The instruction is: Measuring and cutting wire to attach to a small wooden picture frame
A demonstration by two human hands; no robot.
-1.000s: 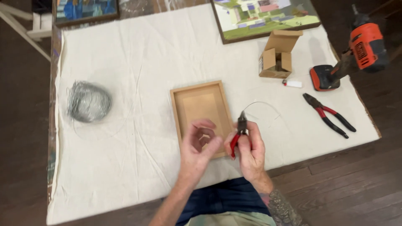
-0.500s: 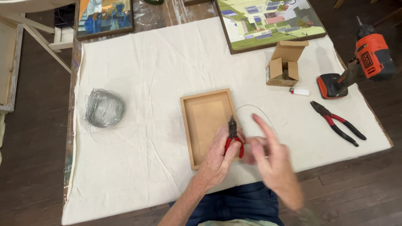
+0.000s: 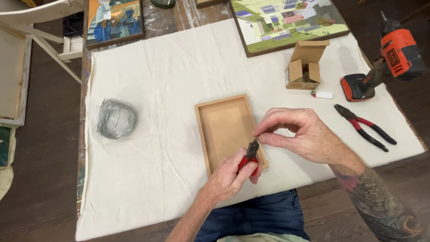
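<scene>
Wooden frame [image 3: 226, 130]: shallow tray-like frame, back side up, lying flat mid tabletop on the cloth; both hands work at its near right edge
Tabletop [image 3: 148, 54]: covered w/ white drop cloth; two painted panels at far edge
Painting, far right [image 3: 286, 22]: green/white landscape, dark frame, flat on cloth
Painting, far left [image 3: 114, 20]: blue/orange figures, partly off the cloth
Drill [image 3: 394, 56]: orange/black cordless, standing at right edge of tabletop
Wire coil [image 3: 116, 118]: loose grey bundle, well left of frame, apart from hands
Cardboard box [image 3: 307, 65]: small, flaps open, beyond frame to the right
Right hand [image 3: 304, 134]: fingers pinched together at frame's right rim, prob. on thin wire – too fine to make out
Left hand [image 3: 230, 177]: fingers clenched round red handles of small cutters [image 3: 251, 154], tip pointing up at the right-hand pinch
Spare pliers [image 3: 365, 127]: red/black, lying unused right of hands
Lighter [image 3: 322, 94]: small white, just beside box
Progress (judged): wire work at right side in hand; no wire seen strung across frame back yet
</scene>
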